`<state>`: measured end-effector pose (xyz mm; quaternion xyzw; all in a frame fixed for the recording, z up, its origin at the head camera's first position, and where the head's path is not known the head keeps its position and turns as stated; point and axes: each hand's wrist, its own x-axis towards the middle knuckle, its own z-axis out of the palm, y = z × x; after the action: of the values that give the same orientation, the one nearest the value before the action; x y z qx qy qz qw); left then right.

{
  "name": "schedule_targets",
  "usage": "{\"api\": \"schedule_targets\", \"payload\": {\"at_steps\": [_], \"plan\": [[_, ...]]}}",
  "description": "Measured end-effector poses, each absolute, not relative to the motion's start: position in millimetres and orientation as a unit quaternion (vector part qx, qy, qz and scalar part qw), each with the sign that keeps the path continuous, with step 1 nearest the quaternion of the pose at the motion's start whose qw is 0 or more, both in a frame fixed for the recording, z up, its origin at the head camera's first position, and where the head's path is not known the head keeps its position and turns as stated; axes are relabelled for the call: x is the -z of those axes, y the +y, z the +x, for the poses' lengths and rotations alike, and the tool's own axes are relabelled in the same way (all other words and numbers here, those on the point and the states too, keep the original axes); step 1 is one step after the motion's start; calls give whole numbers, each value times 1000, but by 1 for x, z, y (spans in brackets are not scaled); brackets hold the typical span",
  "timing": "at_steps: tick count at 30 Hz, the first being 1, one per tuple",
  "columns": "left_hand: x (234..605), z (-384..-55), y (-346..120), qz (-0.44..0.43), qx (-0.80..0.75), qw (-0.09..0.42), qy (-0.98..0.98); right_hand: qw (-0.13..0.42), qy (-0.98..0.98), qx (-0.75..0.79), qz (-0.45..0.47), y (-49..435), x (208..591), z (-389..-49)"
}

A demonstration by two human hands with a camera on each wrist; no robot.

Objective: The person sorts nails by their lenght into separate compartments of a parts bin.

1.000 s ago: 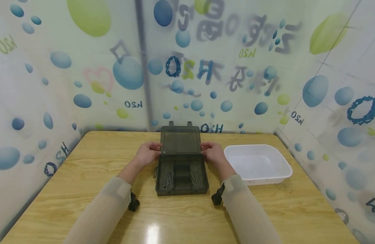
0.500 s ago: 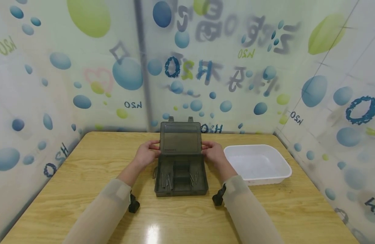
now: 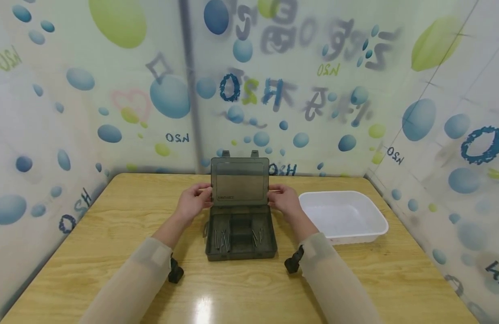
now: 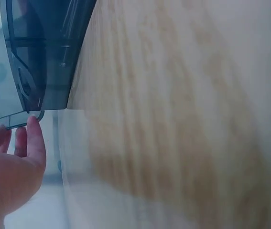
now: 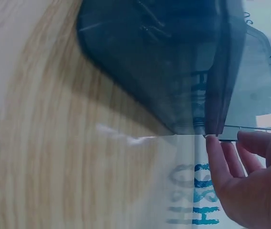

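A smoky-grey translucent plastic storage box (image 3: 240,255) stands on the table, its lid (image 3: 240,177) raised at the far side. Several thin metal pins (image 3: 223,240) lie in the left compartment and a few more metal pins (image 3: 257,236) in the right one. My left hand (image 3: 191,201) pinches the lid's left edge low down, near the hinge. On the opposite side, my right hand (image 3: 286,199) pinches the lid's right edge at about the same height. The right wrist view shows the thumb and fingertips (image 5: 211,143) at the lid's lower corner.
To the right of my right hand stands a white plastic basin (image 3: 343,215). The wooden table (image 3: 124,211) ends at a patterned wall covering (image 3: 144,148) behind the box. Each wrist carries a small black camera (image 3: 175,272).
The lid has tilted further upright, its top edge and latches rising in the head view. Both hands stay at its sides. The box base and basin have hardly moved.
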<state>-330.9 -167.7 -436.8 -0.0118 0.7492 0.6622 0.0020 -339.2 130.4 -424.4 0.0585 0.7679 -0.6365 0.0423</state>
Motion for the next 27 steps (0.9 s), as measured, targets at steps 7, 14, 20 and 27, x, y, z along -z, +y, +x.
{"api": "schedule_targets", "payload": {"at_steps": [7,14,20,27], "plan": [[433,-327,-170,-3,-651,-4,759,39,764,642,55,134,418,-333],[431,-320,-183,41,-636,12,770,45,777,626,43,141,408,-326],[427,-311,-192,80,-671,44,736,56,778,625,17,147,401,-314],[418,-289,-200,131,-647,83,747,93,766,636,-15,162,397,-291]]}}
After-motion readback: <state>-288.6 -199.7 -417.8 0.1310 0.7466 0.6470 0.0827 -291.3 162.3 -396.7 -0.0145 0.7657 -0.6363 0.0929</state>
